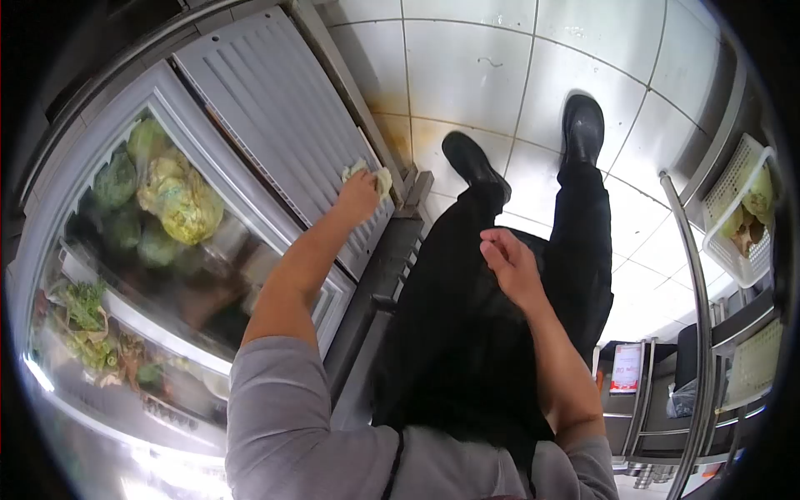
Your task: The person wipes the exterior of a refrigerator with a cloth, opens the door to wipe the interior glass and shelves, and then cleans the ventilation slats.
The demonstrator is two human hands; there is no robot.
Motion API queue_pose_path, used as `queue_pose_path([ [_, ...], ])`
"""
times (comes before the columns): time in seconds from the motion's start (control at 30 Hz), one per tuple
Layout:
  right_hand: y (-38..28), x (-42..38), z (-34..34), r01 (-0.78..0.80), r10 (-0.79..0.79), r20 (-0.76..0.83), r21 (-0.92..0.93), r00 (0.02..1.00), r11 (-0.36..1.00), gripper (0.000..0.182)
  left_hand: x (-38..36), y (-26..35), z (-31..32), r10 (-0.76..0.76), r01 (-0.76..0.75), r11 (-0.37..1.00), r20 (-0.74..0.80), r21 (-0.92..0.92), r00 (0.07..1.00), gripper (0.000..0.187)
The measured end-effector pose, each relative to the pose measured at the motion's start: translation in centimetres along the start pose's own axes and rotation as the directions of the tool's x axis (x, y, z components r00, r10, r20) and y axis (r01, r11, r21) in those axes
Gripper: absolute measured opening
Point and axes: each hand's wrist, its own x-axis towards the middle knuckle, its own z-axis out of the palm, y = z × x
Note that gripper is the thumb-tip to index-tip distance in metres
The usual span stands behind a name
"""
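My left hand [359,198] is closed on a pale yellowish cloth [382,181] and presses it against a grey ridged panel [279,104]. The panel sits beside the glass door of a display fridge [200,283]. My left arm reaches across the fridge frame. My right hand [511,265] hangs over my black apron, touching nothing else, with its fingers curled in and no object visible in them. Behind the glass are a wrapped yellow-green cabbage [179,196], several green heads and some leafy greens [86,308].
My black boots [582,129] stand on a white tiled floor [467,62] with brownish stains near the fridge base. To the right is a metal rack [696,275] bearing a white plastic basket [733,257] with vegetables. A red-and-white package [625,368] lies on a lower shelf.
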Motion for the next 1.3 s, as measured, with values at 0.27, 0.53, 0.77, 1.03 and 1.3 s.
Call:
queue_pose_path([
  [0.27, 1.4, -0.1, 0.1, -0.027, 0.028, 0.018, -0.026, 0.999, 0.999, 0.033, 1.5, -5.4, -2.4, -0.359, 0.37, 0.929, -0.275, -0.014, 0.892, 0.029],
  [0.53, 1.6, -0.2, -0.3, -0.052, 0.056, 0.052, -0.086, 0.997, 0.995, 0.034, -4.0, 4.6, 1.6, -0.168, 0.18, 0.92, 0.064, -0.347, 0.984, 0.033],
  [0.77, 1.6, -0.5, -0.9, -0.001, 0.006, 0.06, -0.075, 0.998, 0.997, 0.035, -3.2, 0.7, 0.9, -0.18, 0.194, 0.979, -0.178, 0.067, 0.968, 0.039],
  [1.03, 1.6, -0.9, -1.3, -0.059, 0.066, 0.082, -0.083, 0.994, 0.995, 0.036, -4.5, 8.7, 4.3, -0.18, 0.211, 0.911, 0.118, -0.353, 0.976, 0.037],
  [1.3, 2.1, -0.8, -1.3, -0.027, 0.038, 0.112, -0.096, 0.993, 0.995, 0.036, -4.9, 5.6, 3.5, -0.208, 0.197, 0.978, -0.249, -0.072, 0.946, 0.034],
])
